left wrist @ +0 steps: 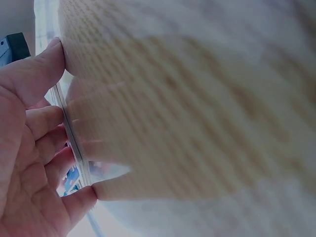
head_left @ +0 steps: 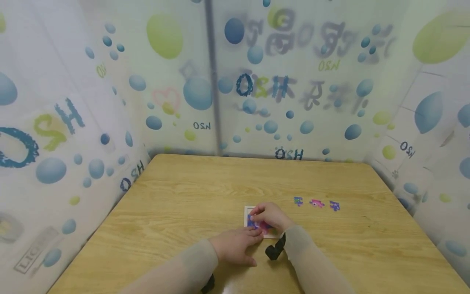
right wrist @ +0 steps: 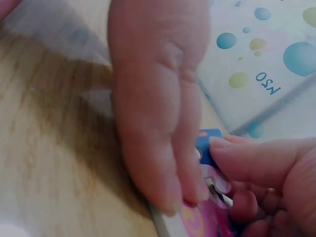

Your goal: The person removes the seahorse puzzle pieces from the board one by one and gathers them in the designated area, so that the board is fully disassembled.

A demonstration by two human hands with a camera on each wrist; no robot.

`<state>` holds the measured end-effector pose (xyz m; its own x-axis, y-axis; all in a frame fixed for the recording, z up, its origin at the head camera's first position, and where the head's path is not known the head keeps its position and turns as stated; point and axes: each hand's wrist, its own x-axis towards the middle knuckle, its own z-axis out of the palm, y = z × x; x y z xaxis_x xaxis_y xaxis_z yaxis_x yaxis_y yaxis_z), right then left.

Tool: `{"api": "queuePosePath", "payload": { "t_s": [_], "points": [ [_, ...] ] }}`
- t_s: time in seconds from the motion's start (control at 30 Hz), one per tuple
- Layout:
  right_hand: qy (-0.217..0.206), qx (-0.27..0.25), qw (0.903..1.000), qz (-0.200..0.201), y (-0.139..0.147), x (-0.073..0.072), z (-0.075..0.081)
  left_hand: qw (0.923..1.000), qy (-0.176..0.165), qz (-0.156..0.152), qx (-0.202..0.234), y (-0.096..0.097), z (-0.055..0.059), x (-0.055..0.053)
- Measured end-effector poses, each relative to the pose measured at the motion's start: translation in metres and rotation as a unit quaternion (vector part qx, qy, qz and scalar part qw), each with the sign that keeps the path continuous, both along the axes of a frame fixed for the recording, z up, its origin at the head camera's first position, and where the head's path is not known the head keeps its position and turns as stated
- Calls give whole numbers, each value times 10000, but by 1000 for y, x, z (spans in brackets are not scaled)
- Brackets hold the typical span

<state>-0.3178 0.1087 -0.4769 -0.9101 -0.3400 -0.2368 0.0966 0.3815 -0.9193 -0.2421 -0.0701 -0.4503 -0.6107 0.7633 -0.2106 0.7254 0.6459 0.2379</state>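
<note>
A small jigsaw puzzle in a white-edged tray (head_left: pixel 247 209) lies on the table, showing blue, pink and purple artwork. My left hand (head_left: pixel 236 246) lies low, its fingertips resting on the tray's near left part. In the left wrist view, the left fingers (left wrist: pixel 47 143) look extended, touching the tray edge and tabletop. My right hand (head_left: pixel 273 215) is over the tray, thumb and fingers pinching a blue and pink jigsaw piece (right wrist: pixel 211 148) at its upper left. In the right wrist view, the left hand's fingers (right wrist: pixel 148 113) hide part of the puzzle.
To the right of the tray, three loose jigsaw pieces lie in a row: a blue-green one (head_left: pixel 298 201), a pink one (head_left: pixel 315 203) and a blue-purple one (head_left: pixel 334 205). The wooden table (head_left: pixel 176 192) is enclosed by patterned curtains (head_left: pixel 183 102) at the back and sides.
</note>
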Motion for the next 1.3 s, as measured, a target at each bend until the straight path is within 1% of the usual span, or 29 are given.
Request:
{"api": "queuePosePath", "payload": {
  "t_s": [0.2,0.4,0.57,0.73,0.97,1.13,1.3],
  "points": [
    [-117,-30,9999,117,2,0,2,10000,20,-47,-14,0,-2,-1],
    [-200,28,9996,199,2,-1,2,10000,38,-18,-3,0,-3,0],
    [-153,33,9995,279,4,-1,0,10000,8,18,-12,-1,-3,0],
    [-185,7,9997,150,4,-1,0,10000,-33,39,-5,-1,-2,1],
    [-301,-400,9987,-61,7,-2,-2,10000,-51,29,31,-1,-1,1],
    [-239,-704,9972,-61,10,-4,-2,10000,-12,24,7,0,0,1],
    [-477,-1038,9934,-92,16,-5,-1,9999,148,-30,-18,0,-1,0]
  ]
}}
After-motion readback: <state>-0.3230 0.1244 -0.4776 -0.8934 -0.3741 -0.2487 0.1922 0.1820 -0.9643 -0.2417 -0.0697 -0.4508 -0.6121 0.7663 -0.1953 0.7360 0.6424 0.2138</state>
